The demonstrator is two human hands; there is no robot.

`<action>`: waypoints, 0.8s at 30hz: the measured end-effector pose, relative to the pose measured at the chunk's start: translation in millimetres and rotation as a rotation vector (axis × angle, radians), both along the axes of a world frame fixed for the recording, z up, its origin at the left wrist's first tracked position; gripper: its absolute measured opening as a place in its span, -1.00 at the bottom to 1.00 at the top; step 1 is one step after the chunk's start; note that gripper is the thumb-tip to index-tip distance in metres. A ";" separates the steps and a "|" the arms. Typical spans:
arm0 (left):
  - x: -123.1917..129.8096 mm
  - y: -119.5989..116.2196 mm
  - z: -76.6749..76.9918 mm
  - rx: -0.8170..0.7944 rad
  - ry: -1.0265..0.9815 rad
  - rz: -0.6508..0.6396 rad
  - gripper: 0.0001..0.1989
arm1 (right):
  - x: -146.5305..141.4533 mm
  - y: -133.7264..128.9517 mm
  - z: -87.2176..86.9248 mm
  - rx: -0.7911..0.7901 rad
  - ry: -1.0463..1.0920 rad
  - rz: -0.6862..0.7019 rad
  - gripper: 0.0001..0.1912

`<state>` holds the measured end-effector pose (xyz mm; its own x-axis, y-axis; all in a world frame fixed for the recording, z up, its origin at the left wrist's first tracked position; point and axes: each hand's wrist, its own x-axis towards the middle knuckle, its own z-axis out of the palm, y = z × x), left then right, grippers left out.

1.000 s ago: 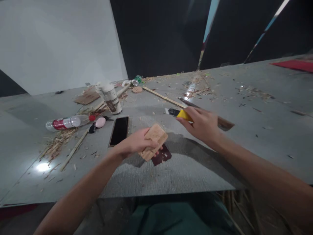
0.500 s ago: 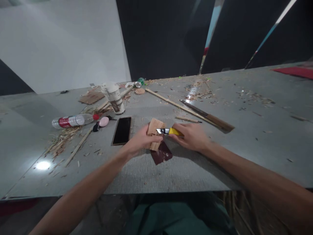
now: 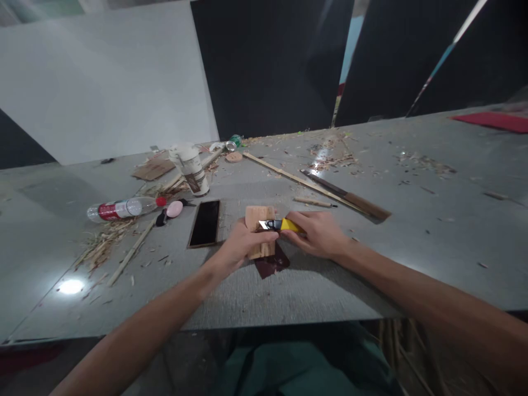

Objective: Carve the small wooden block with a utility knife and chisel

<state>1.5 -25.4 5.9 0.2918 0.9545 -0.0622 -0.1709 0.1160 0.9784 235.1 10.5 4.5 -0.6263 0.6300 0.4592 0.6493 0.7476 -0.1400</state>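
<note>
My left hand [image 3: 243,240] grips a pale wooden block [image 3: 259,214] from its left side, the thumb lying across its front. In my right hand [image 3: 315,232] is a yellow utility knife [image 3: 291,225], its blade pointing left over the block's face. Whether the edge bites into the wood I cannot tell. A dark red piece of sandpaper [image 3: 272,264] lies on the table just under the block, partly hidden by it. To the left of the block rests a smartphone [image 3: 205,223] with a dark screen.
On the grey table [image 3: 231,308] a plastic bottle [image 3: 124,209] lies left, near a paper cup [image 3: 190,170] and wood shavings [image 3: 101,245]. Beyond my right hand are a saw [image 3: 350,198], a long wooden strip [image 3: 289,175] and a pencil-like stick [image 3: 313,202]. A green can [image 3: 233,143] lies behind.
The wooden block has turned more upright in my left hand. The knife blade has shifted slightly left and down with my right hand. The whole view has moved a little.
</note>
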 end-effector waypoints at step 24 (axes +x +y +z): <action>24.8 -10.5 -2.8 0.016 -0.075 0.289 -0.59 | -11.2 -17.2 6.4 0.172 -0.053 -0.148 -0.49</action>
